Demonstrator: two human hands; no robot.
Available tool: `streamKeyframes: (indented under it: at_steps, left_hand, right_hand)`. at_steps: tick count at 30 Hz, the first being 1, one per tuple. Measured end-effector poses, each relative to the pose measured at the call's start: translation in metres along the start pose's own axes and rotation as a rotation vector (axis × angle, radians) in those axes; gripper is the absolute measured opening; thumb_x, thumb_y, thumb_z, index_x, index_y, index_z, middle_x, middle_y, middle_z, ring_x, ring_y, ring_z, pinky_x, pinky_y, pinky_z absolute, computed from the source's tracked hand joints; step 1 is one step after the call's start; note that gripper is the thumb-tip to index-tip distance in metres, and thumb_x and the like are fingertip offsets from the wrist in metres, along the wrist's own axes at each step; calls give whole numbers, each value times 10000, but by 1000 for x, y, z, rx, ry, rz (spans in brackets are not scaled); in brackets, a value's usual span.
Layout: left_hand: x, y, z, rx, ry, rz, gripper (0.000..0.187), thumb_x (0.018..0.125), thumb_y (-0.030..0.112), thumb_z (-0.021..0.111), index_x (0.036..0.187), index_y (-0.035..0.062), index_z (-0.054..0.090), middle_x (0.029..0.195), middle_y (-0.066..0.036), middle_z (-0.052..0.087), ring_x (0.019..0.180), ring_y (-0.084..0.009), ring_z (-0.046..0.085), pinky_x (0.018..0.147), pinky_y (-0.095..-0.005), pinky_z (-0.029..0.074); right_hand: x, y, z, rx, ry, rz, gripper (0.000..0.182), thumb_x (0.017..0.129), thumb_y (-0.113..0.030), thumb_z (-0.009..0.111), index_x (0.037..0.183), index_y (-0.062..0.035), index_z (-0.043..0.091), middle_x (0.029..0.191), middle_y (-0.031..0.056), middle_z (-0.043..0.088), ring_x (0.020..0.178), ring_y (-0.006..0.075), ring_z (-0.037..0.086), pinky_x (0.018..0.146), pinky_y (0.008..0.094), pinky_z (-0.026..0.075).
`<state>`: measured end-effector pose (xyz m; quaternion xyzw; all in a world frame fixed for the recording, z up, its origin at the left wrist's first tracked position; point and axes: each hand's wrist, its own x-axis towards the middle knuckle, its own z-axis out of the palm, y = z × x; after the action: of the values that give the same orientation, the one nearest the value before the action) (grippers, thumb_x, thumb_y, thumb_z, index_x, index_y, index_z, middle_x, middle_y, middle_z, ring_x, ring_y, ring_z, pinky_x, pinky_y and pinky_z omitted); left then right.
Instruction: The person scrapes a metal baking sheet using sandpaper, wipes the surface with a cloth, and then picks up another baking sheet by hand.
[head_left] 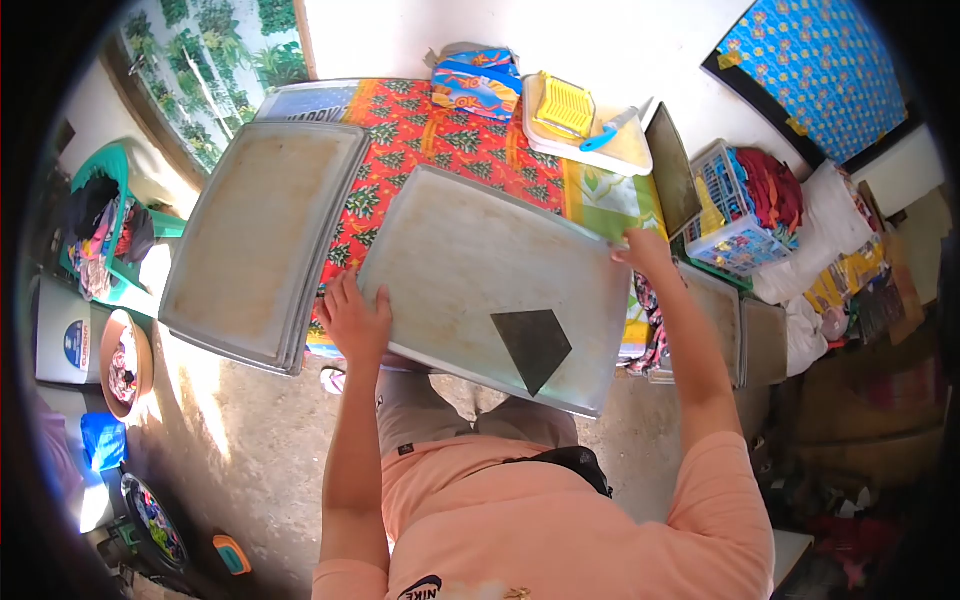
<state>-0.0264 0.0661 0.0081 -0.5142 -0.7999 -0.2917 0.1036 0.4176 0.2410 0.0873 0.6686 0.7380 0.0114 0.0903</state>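
A large metal tray (480, 250) lies tilted across the table's front edge. On its lower right part rests a dark, four-sided flat piece (533, 348). My left hand (356, 315) is at the tray's left edge, fingers spread, with the thumb by the rim. At the upper right corner, my right hand (645, 252) has its fingers closed round the tray's rim. To the left, a stack of similar trays (262, 235) sits on the red patterned tablecloth (400, 125).
Blue and orange packs (476, 85) and a white container (640, 150) with a yellow rack (565, 106) and blue-handled knife (610, 128) stand at the back. More trays (712, 310) and a clothes basket (735, 245) are right. A green chair (120, 165) is left.
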Motion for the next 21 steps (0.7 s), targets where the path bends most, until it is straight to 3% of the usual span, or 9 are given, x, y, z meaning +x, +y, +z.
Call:
streamKeyframes:
  at_steps: [3,9,12,18,21]
  left_hand:
    - [1,0,-2,-18,-2,4,549,809,375,675,1258,95,526,1262,-83,560,1248,-266,474,1062,-525,293]
    - [1,-1,-4,-52,-32,-2,544,822,365,657,1269,87,521,1271,-84,557,1275,-284,449,1071,-533,277]
    - [2,-2,-4,-76,-29,-6,535,823,354,653,1266,84,524,1270,-87,557,1276,-292,446,1076,-535,272]
    - [4,-4,-5,-101,-26,-15,515,813,339,661,1242,79,543,1253,-92,567,1264,-305,454,1077,-540,270]
    - [5,-4,-4,-101,-20,-15,512,809,337,665,1236,80,548,1240,-95,575,1257,-308,461,1075,-542,273]
  right_hand:
    - [16,-39,12,328,142,-35,358,751,-306,735,1041,-99,700,1011,121,706,959,287,666,803,396,523]
    - [52,-142,-4,551,19,-134,276,787,-237,653,1036,-135,712,989,66,720,953,255,675,833,398,525]
    - [76,-167,2,555,91,-121,260,761,-224,704,984,-93,719,928,91,723,879,232,691,789,349,527]
    - [109,-185,2,693,-29,-94,311,710,-239,754,956,-51,722,869,77,720,817,185,675,756,320,511]
    - [126,-200,0,767,-131,-123,283,694,-266,738,939,-125,738,937,63,724,909,219,678,812,357,509]
